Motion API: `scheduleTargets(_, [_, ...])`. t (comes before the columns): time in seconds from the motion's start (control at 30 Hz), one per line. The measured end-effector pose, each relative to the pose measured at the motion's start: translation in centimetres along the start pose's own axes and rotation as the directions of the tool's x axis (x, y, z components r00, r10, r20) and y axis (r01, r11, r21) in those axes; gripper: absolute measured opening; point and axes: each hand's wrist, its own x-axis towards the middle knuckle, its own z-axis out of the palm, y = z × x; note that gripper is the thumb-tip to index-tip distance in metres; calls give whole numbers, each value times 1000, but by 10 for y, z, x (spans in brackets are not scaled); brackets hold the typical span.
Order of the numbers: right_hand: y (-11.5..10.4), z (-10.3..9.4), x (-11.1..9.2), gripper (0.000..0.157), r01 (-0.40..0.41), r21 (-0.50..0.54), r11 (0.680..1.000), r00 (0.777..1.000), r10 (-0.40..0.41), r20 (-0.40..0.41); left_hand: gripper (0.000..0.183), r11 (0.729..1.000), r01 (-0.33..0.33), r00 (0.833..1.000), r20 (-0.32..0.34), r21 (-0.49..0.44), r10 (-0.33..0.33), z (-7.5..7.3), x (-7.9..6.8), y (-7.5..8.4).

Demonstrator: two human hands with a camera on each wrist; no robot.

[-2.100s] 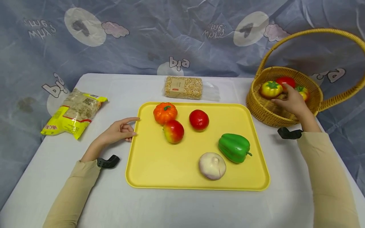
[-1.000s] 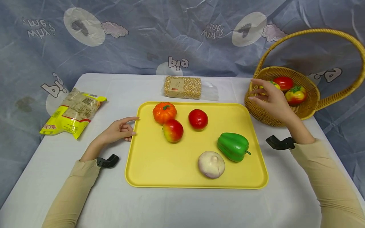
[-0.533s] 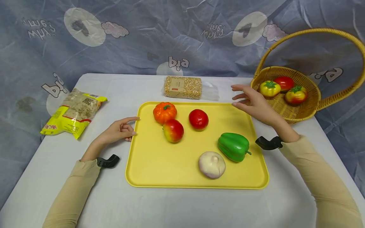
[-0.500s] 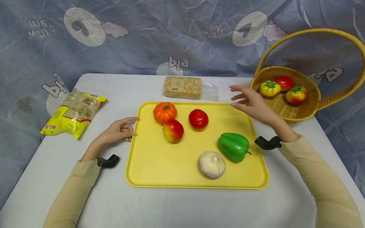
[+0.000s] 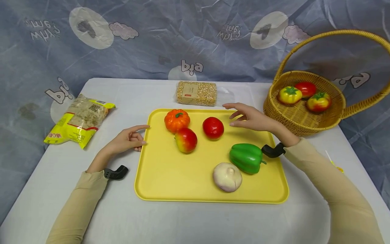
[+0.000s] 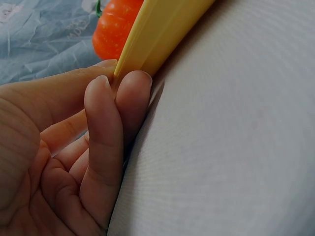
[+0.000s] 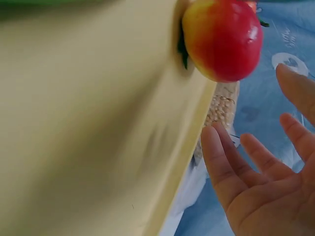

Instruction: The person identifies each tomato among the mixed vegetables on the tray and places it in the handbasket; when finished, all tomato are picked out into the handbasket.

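While both forearms reach in from the near side in beige sleeves (image 5: 76,206), the left slants up to the tray's left rim and the right angles leftward across its right rim. Each wrist bears one black mount (image 5: 116,173).

Nearest on the yellow tray (image 5: 176,179), one white garlic bulb (image 5: 227,177) lies on the person's side of the right hand. Just beyond it sits one green bell pepper (image 5: 246,158), close to the right wrist's mount.

The left hand (image 5: 126,139) has its forefinger stretched out and its other fingers bent; thumb and forefinger tips touch the tray's rim, though whether they pinch it cannot be told. Between the hands lie one red-and-yellow mango (image 5: 186,140), one red fruit (image 5: 213,128) just left of the right fingertips, and one orange pumpkin (image 5: 177,120), making five pieces on the tray. The right hand (image 5: 252,117) hovers over the tray's far right part, fingers loosely spread, holding nothing.

Beyond the left hand, to its left, is one yellow-and-clear bag (image 5: 80,120); beyond the right fingertips, one packet of corn kernels (image 5: 196,93). Right of the right hand, one wicker basket (image 5: 281,118) holds three pieces: two yellow tomatoes (image 5: 290,95) and one red tomato (image 5: 306,89).
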Motion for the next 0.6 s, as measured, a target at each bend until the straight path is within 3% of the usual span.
scheduleTargets(0.6, [6,29,28,76,40,61,997,988,-49,144,65,1000,20,1000,-15,-16,-20,0,-1,0])
